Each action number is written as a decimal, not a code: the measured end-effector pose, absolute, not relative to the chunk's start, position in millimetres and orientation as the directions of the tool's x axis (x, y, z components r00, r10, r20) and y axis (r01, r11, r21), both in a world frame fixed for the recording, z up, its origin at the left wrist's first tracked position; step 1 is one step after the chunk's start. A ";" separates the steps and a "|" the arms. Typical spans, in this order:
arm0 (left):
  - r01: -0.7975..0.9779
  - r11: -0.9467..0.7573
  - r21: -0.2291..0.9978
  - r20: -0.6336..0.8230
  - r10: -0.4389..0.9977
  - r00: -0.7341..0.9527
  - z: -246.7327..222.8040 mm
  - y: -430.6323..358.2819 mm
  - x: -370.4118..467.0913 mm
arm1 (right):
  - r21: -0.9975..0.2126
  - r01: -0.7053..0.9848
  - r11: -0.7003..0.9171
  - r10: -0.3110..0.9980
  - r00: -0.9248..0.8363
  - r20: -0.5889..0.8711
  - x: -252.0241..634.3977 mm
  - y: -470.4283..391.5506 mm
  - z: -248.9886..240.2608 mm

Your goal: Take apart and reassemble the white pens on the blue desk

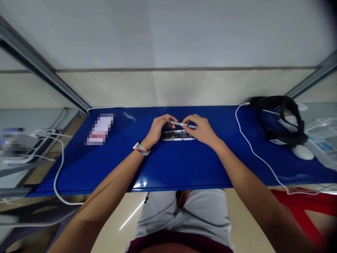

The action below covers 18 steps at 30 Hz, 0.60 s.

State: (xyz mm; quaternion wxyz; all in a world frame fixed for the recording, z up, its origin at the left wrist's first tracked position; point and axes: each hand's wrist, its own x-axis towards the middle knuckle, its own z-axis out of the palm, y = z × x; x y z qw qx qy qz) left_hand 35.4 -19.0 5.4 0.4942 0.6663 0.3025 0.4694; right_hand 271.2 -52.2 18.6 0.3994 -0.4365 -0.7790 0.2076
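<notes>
A slim white and dark pen (178, 123) is held level between my two hands above the blue tabletop. The fingers of my left hand (159, 128) are closed on its left end. My right hand (200, 129) pinches it toward the right, and the palm partly hides that end. Just below the hands, several similar pens (176, 139) lie side by side on the table, pointing left to right. My left wrist wears a colourful banded watch (141, 148).
The blue table (181, 168) stands against a pale wall. A blurred phone-like object (100, 130) lies to the left. At the right sit a black headset (279, 123), a white oval device (302, 152) and a white cable (249, 138) crossing the table to its front edge.
</notes>
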 end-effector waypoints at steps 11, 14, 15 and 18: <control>0.164 -0.438 0.884 0.384 0.880 0.278 1.7 -18.0 37.3 | -0.850 0.419 0.320 0.938 -0.012 0.347 275.1 -42.0 9.2; 0.166 -0.440 0.883 0.395 0.885 0.245 0.3 -16.1 36.4 | -0.958 0.190 0.214 0.976 0.008 0.220 279.9 -35.9 7.3; 0.165 -0.441 0.882 0.399 0.886 0.234 0.0 -15.4 35.9 | -0.978 0.116 0.173 0.984 0.017 0.176 281.4 -34.3 6.9; 0.157 -0.453 0.877 0.418 0.883 0.213 -1.1 -13.2 33.9 | -0.996 -0.035 0.079 0.996 0.037 0.077 284.4 -31.5 6.3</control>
